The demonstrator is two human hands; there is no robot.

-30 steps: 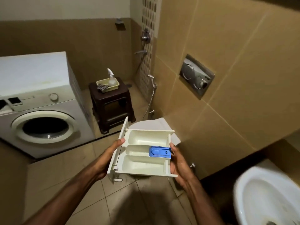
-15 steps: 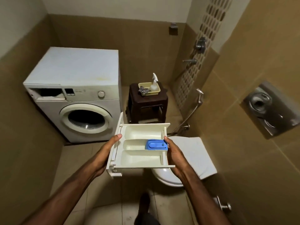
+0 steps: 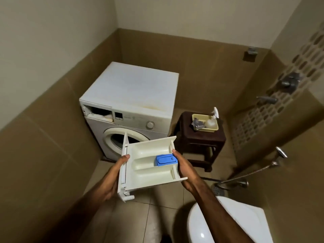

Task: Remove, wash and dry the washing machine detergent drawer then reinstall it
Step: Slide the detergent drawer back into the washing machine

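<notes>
View has swung left over the last second: the white front-loading washing machine (image 3: 129, 109) now sits dead ahead, where earlier the wall flush plate and toilet filled the frame. Judged: person is turning back to the machine, so reinstall looks like the step in hand; whether the drawer is fully dry cannot be told.

Machine's open drawer slot (image 3: 99, 112) at its top left corner is dark, some pale housing visible inside.

White plastic detergent drawer (image 3: 149, 163) is carried in the air in front of the machine door, well apart from the slot, front panel to the left. Its compartments look empty; blue plastic siphon cap (image 3: 166, 160) sits in the middle one.

Left hand (image 3: 112, 174) grips the panel end; right hand (image 3: 184, 165) holds the back end, thumb over the rim.

Dark brown plastic stool (image 3: 199, 137) carries a pale yellow basket (image 3: 205, 122) holding a spray bottle (image 3: 211, 118) and a checked cloth (image 3: 197, 124).
</notes>
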